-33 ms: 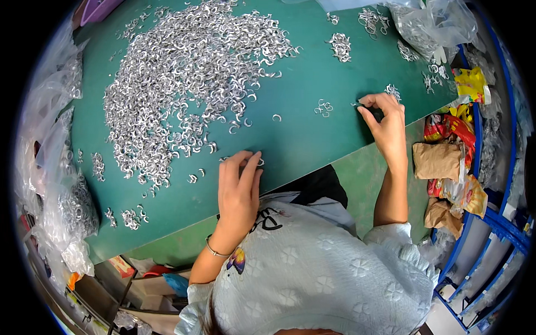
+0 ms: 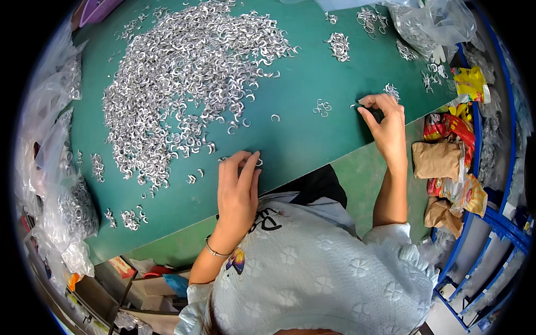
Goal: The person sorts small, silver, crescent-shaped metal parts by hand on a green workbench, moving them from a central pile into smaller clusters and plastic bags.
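Observation:
A large heap of small silvery C-shaped metal rings (image 2: 167, 72) covers the left part of the green table (image 2: 296, 139). My left hand (image 2: 237, 187) rests low at the table's near side, fingers bent; a silvery ring (image 2: 259, 162) shows between its forefinger and thumb. Another bit of metal lies at its outer fingertips. Farther right, my right hand (image 2: 387, 125) is closed in a pinch, with a small open ring (image 2: 353, 106) sticking out at the fingertips. Between the hands lie a few loose rings (image 2: 322, 108) and a single C-shaped ring (image 2: 275, 118).
Small ring piles (image 2: 338, 47) lie at the far right, and another pile (image 2: 133, 219) near the left corner. Clear plastic bags (image 2: 78, 206) of rings line the left edge; another bag (image 2: 432, 28) stands far right. A blue rack (image 2: 505, 229) and packets flank the right side.

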### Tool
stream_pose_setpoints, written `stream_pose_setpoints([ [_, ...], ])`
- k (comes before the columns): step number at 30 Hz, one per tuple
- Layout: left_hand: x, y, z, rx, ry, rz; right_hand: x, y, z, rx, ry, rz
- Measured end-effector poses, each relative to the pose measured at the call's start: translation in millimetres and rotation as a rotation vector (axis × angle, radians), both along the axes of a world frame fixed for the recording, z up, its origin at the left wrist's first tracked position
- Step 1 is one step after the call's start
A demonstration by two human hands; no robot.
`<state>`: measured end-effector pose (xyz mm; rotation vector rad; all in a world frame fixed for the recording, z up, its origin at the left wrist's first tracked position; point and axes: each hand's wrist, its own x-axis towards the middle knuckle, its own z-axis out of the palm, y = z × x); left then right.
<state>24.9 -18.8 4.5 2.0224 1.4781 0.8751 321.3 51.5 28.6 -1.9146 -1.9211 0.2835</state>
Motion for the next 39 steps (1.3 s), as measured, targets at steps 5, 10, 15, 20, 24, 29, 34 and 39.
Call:
stream_pose_setpoints([
  [5, 5, 2, -8, -0.034, -0.058, -0.008, 1, -6, -2, 0.017, 0.057, -0.079],
  [10, 9, 4, -9, -0.039, -0.113, 0.006, -12, -4, -14, 0.143, -0.030, 0.048],
  [15, 0, -7, 3, -0.052, -0.025, 0.123, -12, -13, -9, 0.130, -0.095, 0.016],
  [20, 8, -3, -5, -0.055, -0.062, 0.046, -72, -5, -9, 0.142, 0.149, 0.435],
  [24, 7, -5, -3, -0.139, -0.192, 0.074, -108, 5, -18, 0.157, 0.146, 0.501],
  [29, -11, -21, -6, -0.082, -0.099, 0.155, -107, -5, -23, 0.086, 0.094, 0.520],
  [34, -6, -19, -8, -0.081, -0.107, 0.147, -106, -20, -20, 0.053, 0.216, 0.541],
  [39, 1, -9, -12, -0.048, -0.216, 0.121, -111, -29, -22, 0.022, 0.261, 0.567],
])
